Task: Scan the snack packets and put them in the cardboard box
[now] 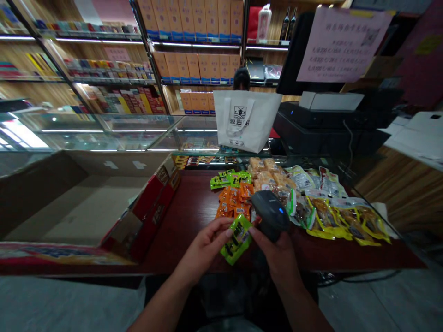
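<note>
Between my two hands is a green snack packet (236,240), held over the front of the dark red counter. My left hand (209,242) pinches its upper left edge. With my right hand (278,251) I grip a black barcode scanner (271,213) that shows a blue light; a finger of this hand also touches the packet's right edge. Just beyond lie several orange snack packets (228,203) and, behind them, more green packets (238,178). Wrapped tan snacks (265,171) are heaped behind the scanner. The scanner's handle is mostly hidden by my right hand.
An open cardboard box (93,189) stands on the counter (187,203) at left. Yellow-edged food pouches (325,216) lie to the right. A white tote bag (245,120) stands at the back, beside a monitor (297,55). A person's head (241,78) shows behind the bag.
</note>
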`<state>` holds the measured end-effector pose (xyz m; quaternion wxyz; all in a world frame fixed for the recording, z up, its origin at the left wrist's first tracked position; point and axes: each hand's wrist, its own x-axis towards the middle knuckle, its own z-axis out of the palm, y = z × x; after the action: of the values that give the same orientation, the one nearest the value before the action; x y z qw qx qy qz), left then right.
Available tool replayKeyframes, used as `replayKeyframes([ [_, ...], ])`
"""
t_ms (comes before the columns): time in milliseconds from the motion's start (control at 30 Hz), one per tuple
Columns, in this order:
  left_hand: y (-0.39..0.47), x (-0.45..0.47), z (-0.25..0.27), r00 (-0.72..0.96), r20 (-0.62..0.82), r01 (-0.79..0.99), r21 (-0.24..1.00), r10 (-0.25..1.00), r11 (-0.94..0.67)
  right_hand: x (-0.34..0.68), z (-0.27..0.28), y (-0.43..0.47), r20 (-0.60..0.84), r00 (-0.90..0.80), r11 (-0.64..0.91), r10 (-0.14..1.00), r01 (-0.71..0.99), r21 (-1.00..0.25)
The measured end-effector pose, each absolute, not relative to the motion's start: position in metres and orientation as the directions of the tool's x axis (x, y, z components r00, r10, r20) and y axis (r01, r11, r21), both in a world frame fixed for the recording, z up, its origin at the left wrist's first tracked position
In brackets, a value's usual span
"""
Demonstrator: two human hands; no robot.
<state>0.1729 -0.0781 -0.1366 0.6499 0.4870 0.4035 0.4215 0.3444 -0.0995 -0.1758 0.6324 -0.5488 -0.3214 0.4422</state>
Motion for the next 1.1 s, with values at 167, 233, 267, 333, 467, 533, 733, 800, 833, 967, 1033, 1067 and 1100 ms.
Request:
replayKeyframes([
  [167, -0.070, 0.169, -0.151, 0.361, -0.301, -0.338, 0.840, 0.883, 0.425, 0.335, -0.171, -0.084, -0.059, 0.490, 0.118, 0.870, -0.324, -0.939],
  [233, -0.067, 0.170, -0.151, 0.331, -0.353, -0.388, 0.795, 0.875, 0.467, 0.333, -0.166, -0.081, -0.032, 0.522, 0.153, 0.852, -0.306, -0.940],
  [267, -0.066, 0.171, -0.149, 0.314, -0.369, -0.411, 0.777, 0.874, 0.476, 0.332, -0.163, -0.080, -0.019, 0.538, 0.167, 0.843, -0.296, -0.941],
  [333, -0.062, 0.172, -0.145, 0.289, -0.389, -0.441, 0.757, 0.875, 0.483, 0.331, -0.157, -0.079, 0.004, 0.557, 0.182, 0.831, -0.263, -0.947],
  [467, -0.049, 0.174, -0.138, 0.167, -0.337, -0.453, 0.808, 0.927, 0.376, 0.336, -0.152, -0.081, 0.031, 0.558, 0.179, 0.829, -0.212, -0.961],
  [533, -0.039, 0.172, -0.135, 0.077, -0.275, -0.429, 0.859, 0.958, 0.281, 0.341, -0.152, -0.084, 0.012, 0.541, 0.149, 0.841, -0.210, -0.966],
  [733, -0.014, 0.165, -0.129, -0.092, -0.095, -0.357, 0.932, 0.991, 0.056, 0.345, -0.156, -0.104, 0.016, 0.356, 0.024, 0.934, -0.018, -1.000],
  [800, -0.012, 0.165, -0.128, -0.112, -0.061, -0.339, 0.941, 0.992, 0.019, 0.339, -0.153, -0.108, -0.007, 0.288, -0.004, 0.958, -0.011, -1.000],
  [833, -0.011, 0.165, -0.128, -0.119, -0.050, -0.331, 0.944, 0.992, 0.008, 0.336, -0.151, -0.110, -0.020, 0.271, -0.019, 0.962, -0.010, -1.000],
  [967, -0.012, 0.167, -0.128, -0.126, -0.038, -0.305, 0.952, 0.991, -0.003, 0.328, -0.142, -0.109, -0.026, 0.266, -0.033, 0.964, 0.022, -0.999],
  [1033, -0.012, 0.167, -0.127, -0.122, -0.034, -0.301, 0.954, 0.992, -0.004, 0.327, -0.140, -0.107, -0.017, 0.258, -0.026, 0.966, 0.031, -0.999],
  [1067, -0.012, 0.167, -0.127, -0.121, -0.032, -0.304, 0.953, 0.992, -0.007, 0.327, -0.140, -0.107, -0.013, 0.254, -0.022, 0.967, 0.034, -0.999],
  [1100, -0.012, 0.167, -0.127, -0.120, -0.029, -0.307, 0.952, 0.992, -0.009, 0.328, -0.141, -0.106, -0.008, 0.252, -0.018, 0.968, 0.036, -0.999],
])
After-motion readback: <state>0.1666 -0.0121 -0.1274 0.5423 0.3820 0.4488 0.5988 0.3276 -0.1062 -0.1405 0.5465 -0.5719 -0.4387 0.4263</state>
